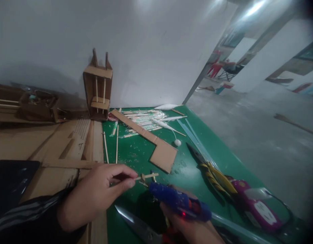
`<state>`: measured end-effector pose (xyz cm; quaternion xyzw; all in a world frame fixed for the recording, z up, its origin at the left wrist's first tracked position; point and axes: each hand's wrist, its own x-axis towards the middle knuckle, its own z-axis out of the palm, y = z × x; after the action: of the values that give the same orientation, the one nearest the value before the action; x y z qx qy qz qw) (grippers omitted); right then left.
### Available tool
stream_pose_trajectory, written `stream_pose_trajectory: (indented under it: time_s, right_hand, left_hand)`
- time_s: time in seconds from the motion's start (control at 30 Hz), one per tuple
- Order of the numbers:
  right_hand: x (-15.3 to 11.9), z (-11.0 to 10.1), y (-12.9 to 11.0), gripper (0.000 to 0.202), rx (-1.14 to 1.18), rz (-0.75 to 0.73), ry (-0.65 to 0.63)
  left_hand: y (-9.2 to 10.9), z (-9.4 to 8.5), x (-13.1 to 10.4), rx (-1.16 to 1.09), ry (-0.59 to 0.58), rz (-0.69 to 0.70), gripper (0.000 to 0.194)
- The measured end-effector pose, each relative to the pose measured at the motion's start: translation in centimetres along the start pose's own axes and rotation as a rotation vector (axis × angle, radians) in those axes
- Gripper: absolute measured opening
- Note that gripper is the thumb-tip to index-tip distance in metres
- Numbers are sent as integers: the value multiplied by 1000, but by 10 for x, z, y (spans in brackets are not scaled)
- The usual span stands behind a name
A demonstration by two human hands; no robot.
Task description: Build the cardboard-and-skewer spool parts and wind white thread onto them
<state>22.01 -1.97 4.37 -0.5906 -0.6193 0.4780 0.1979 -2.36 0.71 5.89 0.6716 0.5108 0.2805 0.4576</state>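
Observation:
My left hand pinches a thin wooden stick between thumb and forefinger, and the stick points to the right. A small brown piece sits around the stick just past my fingertips. My right hand is wrapped round a blue glue gun with a small red light, its nozzle end close to the stick. A clear glue rod runs out of the gun's back. Below my hands lies an open blade on the green mat.
An L-shaped cardboard piece, bundled sticks and white cotton-like pieces lie ahead. Yellow-handled scissors, clear rods and a magenta device are right. A cardboard frame stands against the wall; cardboard sheets lie left.

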Motion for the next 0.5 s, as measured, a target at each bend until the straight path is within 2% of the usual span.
stream_pose_trajectory:
  time_s: [0.37,0.5]
  right_hand:
    - [-3,2,-4,25,59,52,36]
    - [-2,1,-1,26,54,34,1]
  left_hand:
    - [-1,-3,-2,313,51,70,16]
    - [-1,-6,-1,365,44,75,22]
